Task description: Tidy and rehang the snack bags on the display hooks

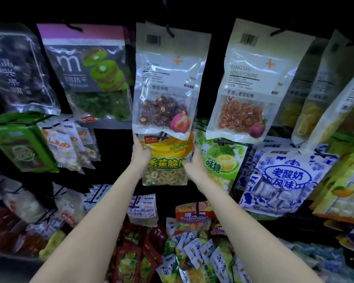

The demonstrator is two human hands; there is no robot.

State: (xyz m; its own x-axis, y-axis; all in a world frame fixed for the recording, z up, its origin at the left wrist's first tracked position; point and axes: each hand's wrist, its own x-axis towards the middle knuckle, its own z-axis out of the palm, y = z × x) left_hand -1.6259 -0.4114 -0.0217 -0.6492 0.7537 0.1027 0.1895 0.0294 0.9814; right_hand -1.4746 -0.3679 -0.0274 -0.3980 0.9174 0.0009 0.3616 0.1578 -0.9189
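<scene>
Both your arms are stretched up and forward: your left hand (pixel 140 154) and right hand (pixel 194 161) pinch the side edges of the banana chip bag (pixel 168 166). It hangs upright, long axis vertical, just below the plum bag (pixel 164 82).

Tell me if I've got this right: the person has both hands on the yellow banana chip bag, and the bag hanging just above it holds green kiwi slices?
Not quite. In the head view, both the left hand and the right hand do hold the banana chip bag, but the bag just above it holds dark red plums. The kiwi bag hangs further left.
</scene>
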